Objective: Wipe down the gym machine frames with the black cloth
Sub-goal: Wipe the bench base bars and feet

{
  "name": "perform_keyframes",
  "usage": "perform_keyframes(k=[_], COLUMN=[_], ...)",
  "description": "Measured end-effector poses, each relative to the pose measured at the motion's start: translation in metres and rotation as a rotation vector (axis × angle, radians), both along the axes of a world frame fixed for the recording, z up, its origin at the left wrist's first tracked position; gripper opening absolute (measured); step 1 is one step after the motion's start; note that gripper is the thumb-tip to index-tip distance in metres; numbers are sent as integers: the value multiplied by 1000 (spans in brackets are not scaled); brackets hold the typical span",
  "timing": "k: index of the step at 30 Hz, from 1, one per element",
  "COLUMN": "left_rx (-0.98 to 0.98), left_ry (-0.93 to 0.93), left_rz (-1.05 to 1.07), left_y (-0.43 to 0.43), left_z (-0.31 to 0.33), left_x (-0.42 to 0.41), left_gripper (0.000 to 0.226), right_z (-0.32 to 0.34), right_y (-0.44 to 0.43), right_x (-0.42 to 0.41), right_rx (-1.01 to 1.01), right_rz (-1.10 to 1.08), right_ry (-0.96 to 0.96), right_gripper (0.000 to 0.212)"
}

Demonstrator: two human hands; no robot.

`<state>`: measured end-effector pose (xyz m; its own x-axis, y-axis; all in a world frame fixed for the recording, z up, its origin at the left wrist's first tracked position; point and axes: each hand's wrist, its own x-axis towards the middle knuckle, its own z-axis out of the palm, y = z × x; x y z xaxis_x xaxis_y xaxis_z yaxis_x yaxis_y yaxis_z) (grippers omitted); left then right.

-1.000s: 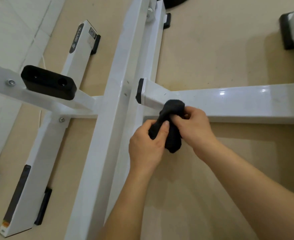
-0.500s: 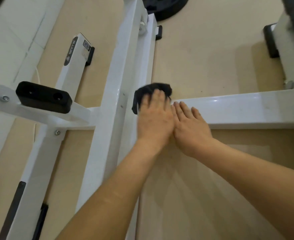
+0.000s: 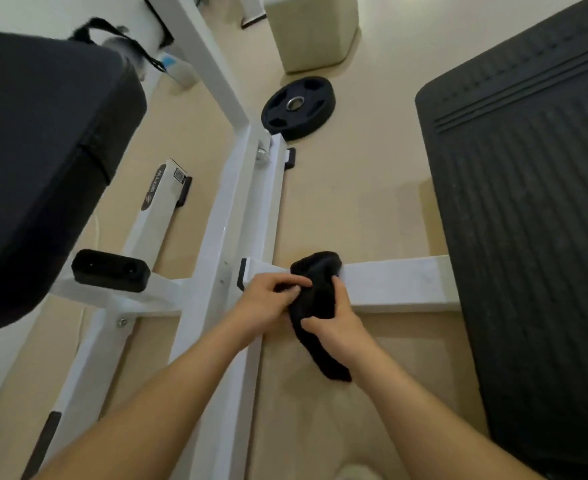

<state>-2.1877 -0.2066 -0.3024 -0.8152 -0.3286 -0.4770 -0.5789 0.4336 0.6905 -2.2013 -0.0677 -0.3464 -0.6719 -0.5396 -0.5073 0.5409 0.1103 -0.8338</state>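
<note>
Black on white in the middle of the frame: the black cloth (image 3: 315, 296) is bunched over the white crossbar (image 3: 393, 282). Its top is draped on the bar and its tail hangs down past the near edge toward the beige floor (image 3: 354, 202). The left hand (image 3: 268, 299) comes in from the lower left, fingers curled, pinching the cloth's left edge just beside the bar's capped end. The right hand (image 3: 337, 327) has its fingers wrapped round the middle of the cloth from the lower right, so both hands hold it. The crossbar runs right until it goes under a ribbed black mat (image 3: 528, 237) filling the right side. A long white beam (image 3: 230, 237) runs up the centre-left. A weight plate (image 3: 298, 107) lies flat on the floor at upper centre. A dark padded seat (image 3: 43, 150) looms at upper left, with a black block (image 3: 110, 270) below it.
</note>
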Motion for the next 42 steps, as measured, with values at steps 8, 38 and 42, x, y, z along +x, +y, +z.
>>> perform_keyframes(k=[8,38,42], left_rx=[28,-746,-961], left_ry=[547,238,137], left_rz=[416,-859,-839], left_y=[-5,22,-5], left_z=[28,-134,-130], left_x=[-66,-75,-48], left_gripper=[22,109,91], right_z=[-6,-80,-87], right_y=[-4,9,-22], right_x=[-36,-91,-65], right_rx=[333,1167,1038], right_rz=[91,270,303], right_ry=[418,861,1004], right_gripper=[13,50,54])
